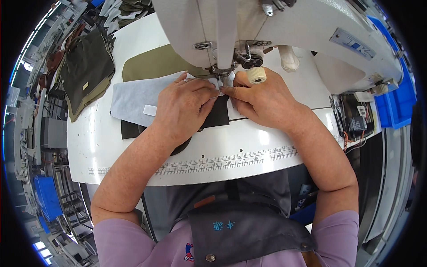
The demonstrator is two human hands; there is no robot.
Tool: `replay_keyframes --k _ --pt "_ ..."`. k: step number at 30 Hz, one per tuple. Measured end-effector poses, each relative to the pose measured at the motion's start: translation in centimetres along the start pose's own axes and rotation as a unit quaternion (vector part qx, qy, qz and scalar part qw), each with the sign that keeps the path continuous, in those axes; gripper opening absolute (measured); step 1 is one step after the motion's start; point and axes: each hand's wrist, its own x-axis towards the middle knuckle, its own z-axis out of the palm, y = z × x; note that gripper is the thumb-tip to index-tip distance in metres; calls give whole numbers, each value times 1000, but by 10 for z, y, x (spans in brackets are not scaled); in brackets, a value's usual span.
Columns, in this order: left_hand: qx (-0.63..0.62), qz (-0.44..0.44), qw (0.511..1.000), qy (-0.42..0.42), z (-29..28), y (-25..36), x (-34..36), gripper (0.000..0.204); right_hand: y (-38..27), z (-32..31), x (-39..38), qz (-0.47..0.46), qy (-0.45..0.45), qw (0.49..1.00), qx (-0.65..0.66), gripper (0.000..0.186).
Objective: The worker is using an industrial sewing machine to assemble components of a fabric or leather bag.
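At the sewing machine [187,26], both my hands are close to the needle and presser foot [220,80]. My left hand [184,104] rests on a pale grey-blue fabric piece [133,99], its bent fingers closed on the edge by the foot. My right hand [267,98] meets it from the other side, thumb and forefinger pinched at the same edge. A white rectangular tab [150,110] lies on the pale piece. Under it is black fabric [218,116], and behind it olive fabric [155,62]. The fingertips partly hide the edge being held.
A printed ruler strip [213,165] runs along the front of the white table [102,147]. Dark and olive bag-like pieces [89,66] hang over the left edge. Scissors-like tools and a small dark box [357,124] lie at right, beside a blue bin [398,104].
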Motion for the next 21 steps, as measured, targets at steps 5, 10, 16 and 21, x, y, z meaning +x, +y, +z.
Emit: replay_keyframes --k 5,10,16,21 --pt "-27 -8 1000 -1 0 -5 0 11 1 3 0 12 -7 1000 -10 19" --pt "-62 -23 998 -22 2 -16 7 11 1 4 0 50 -2 999 -9 19" --pt "-68 -17 998 -1 5 -19 10 12 7 0 0 30 38 999 -5 17" --pt "-84 -34 996 -8 6 -18 14 12 10 -8 1 240 -2 962 131 18"
